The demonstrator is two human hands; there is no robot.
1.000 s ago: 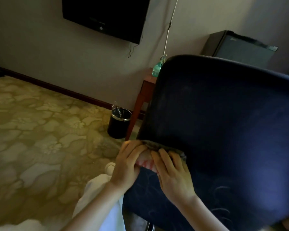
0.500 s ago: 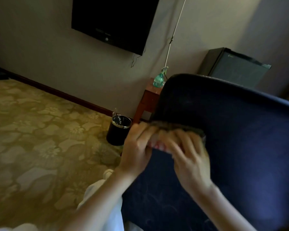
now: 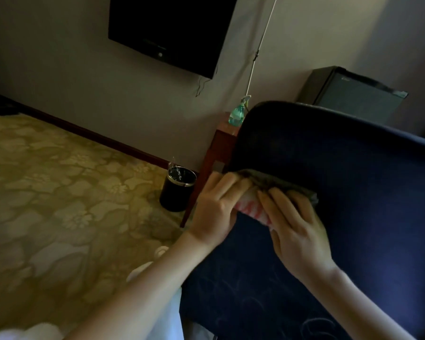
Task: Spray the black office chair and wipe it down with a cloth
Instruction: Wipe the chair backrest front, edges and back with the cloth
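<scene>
Head view, nearest first: two bare forearms reach up to the black office chair (image 3: 341,192), whose padded backrest fills the right of the picture. The left hand (image 3: 216,207) lies at the backrest's left edge and the right hand (image 3: 297,231) just beside it, farther in. Both press a folded cloth (image 3: 252,209) flat against the upholstery, fingers (image 3: 276,203) stretched out on top rather than curled round it; the left thumb is hidden.

The cloth looks soft, light and limp, so it probably bunches unless spread palms keep it down. The chair is likely to swivel or roll under a push, so bracing it at the backrest's edge seems the sensible hold.

Beyond the chair's left edge a waste bin (image 3: 178,188) stands on the carpet. Behind the backrest's top left corner a green spray bottle (image 3: 237,115) stands on a small wooden bench (image 3: 219,153). A mini fridge (image 3: 353,94) shows above the chair's top edge.
</scene>
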